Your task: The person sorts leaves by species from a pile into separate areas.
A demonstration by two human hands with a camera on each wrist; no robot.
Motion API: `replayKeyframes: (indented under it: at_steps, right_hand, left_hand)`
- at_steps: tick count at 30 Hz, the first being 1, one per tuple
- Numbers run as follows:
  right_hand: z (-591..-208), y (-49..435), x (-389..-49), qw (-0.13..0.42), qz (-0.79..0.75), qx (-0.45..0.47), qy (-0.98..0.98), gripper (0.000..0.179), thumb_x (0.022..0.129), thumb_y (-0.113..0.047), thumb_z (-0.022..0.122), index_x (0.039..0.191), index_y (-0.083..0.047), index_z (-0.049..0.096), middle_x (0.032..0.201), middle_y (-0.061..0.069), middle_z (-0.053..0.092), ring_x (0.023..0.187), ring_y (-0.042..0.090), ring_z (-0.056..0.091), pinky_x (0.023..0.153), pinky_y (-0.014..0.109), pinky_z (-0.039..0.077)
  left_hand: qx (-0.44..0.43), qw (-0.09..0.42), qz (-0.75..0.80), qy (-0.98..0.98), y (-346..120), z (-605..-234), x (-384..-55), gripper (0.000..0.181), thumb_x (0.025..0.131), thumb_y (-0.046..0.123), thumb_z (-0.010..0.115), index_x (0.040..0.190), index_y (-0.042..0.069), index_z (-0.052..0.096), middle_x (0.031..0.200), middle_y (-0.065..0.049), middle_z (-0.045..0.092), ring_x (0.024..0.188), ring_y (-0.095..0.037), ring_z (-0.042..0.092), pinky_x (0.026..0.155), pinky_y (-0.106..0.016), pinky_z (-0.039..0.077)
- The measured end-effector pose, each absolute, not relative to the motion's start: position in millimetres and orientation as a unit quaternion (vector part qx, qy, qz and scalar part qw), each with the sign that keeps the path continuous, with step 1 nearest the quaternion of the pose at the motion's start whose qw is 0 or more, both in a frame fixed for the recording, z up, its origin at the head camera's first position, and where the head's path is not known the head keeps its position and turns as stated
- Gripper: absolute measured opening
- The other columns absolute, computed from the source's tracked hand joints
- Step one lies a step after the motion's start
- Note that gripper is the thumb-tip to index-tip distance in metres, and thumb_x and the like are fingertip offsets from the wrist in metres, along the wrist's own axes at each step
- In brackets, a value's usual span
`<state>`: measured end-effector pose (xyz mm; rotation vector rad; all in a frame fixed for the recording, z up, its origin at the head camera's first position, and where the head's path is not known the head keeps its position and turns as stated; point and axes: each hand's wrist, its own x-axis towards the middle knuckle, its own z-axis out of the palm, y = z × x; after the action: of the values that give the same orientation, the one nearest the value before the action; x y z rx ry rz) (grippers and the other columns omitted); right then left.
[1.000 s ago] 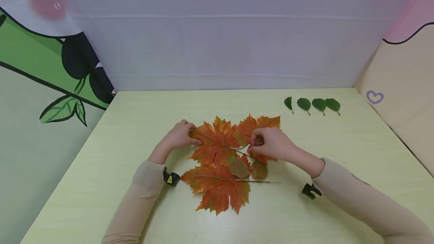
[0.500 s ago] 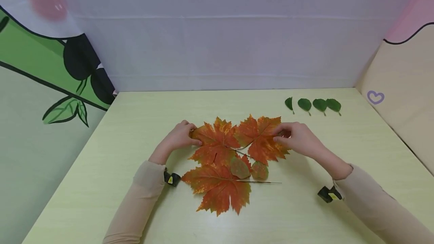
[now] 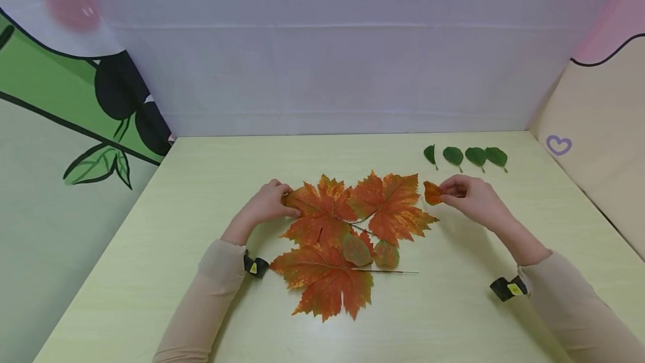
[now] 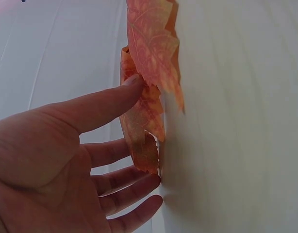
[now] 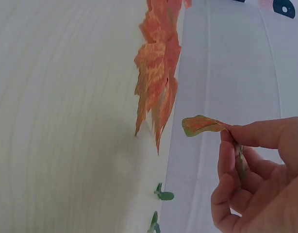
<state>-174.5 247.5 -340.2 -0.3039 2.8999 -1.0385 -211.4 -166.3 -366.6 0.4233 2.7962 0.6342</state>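
My left hand (image 3: 267,201) holds the left edge of a large orange maple leaf (image 3: 317,212). In the left wrist view its thumb lies on the leaf (image 4: 149,109), with the fingers behind. My right hand (image 3: 476,200) pinches a small orange leaf (image 3: 433,193) between thumb and fingertips, above the table. In the right wrist view this small leaf (image 5: 200,125) has a green edge, and something pale green (image 5: 241,162) shows among the curled fingers. A second maple leaf (image 3: 390,206) lies to the right and a third (image 3: 327,282) nearer the front, all with thin dark stems.
Two small brownish-green leaves (image 3: 356,249) lie among the maple leaves. Several small green leaves (image 3: 476,156) stand in a row at the back right of the pale table (image 3: 201,172). A white cloth wall (image 3: 322,77) rises behind the table.
My right hand has moved from the middle of the maple leaves out to the right, carrying the small orange leaf. The right maple leaf is now uncovered. My left hand has stayed in place.
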Motion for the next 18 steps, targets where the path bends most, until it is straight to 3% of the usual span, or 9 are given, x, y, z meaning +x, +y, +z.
replayKeyframes:
  at_steps: [4, 12, 18]
  right_hand:
    - [-344, 263, -177, 0.013, -0.331, -0.081, 0.940, 0.028, 0.089, -0.013, 0.056, 0.112, 0.001, 0.060, 0.101, 0.020, 0.063, 0.090, 0.030, 0.058, 0.066, 0.026, 0.046]
    - [-351, 295, -183, -0.003, -0.338, -0.025, 0.941, 0.031, 0.090, -0.022, 0.055, 0.109, 0.003, 0.060, 0.104, 0.025, 0.062, 0.089, 0.029, 0.056, 0.064, 0.027, 0.043]
    - [-356, 319, -188, 0.018, -0.339, 0.019, 0.940, 0.039, 0.090, -0.029, 0.052, 0.112, 0.004, 0.055, 0.110, 0.029, 0.058, 0.095, 0.036, 0.052, 0.066, 0.031, 0.039]
  left_hand:
    - [0.145, 0.121, 0.217, 0.958, -166, -367, -212, 0.055, 0.077, 0.033, 0.072, 0.117, -0.001, 0.055, 0.115, -0.019, 0.047, 0.102, -0.031, 0.045, 0.086, -0.044, 0.041]
    - [0.148, 0.118, 0.217, 0.958, -167, -369, -213, 0.056, 0.076, 0.033, 0.072, 0.117, -0.001, 0.055, 0.116, -0.019, 0.047, 0.103, -0.031, 0.045, 0.087, -0.044, 0.040]
    - [0.149, 0.115, 0.218, 0.958, -168, -370, -213, 0.056, 0.076, 0.033, 0.072, 0.117, -0.001, 0.055, 0.116, -0.019, 0.048, 0.103, -0.031, 0.045, 0.087, -0.044, 0.041]
